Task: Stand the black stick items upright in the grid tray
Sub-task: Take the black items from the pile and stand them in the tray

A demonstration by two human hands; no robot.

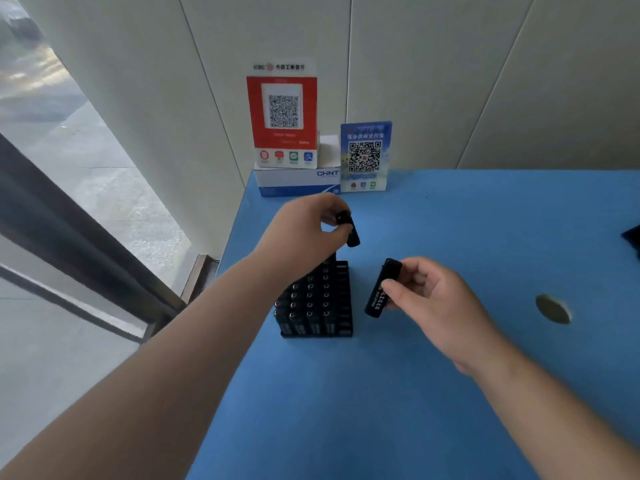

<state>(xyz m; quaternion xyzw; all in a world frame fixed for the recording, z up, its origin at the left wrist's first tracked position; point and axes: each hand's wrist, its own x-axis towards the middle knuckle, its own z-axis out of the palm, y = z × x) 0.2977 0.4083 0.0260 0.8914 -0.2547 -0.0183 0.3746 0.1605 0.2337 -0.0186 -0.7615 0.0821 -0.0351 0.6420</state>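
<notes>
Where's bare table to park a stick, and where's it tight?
Bare blue table in front of the tray, and a wide patch between the right hand and the round hole. Also open behind the hole up to the wall. Crowded: the tray's left columns are full of sticks, the left hand hangs over its back, and the signs and box fill the far corner.

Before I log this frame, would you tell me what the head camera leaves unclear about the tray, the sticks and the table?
- Grid tray, head view: the left hand and its forearm cover the back-left cells, so a full count is impossible.
- White print on the stick that the right hand pinches: too small to read.
- Dark object at the right edge: cut off by the frame.
- Stick in the left hand: partly hidden by fingers.
</notes>
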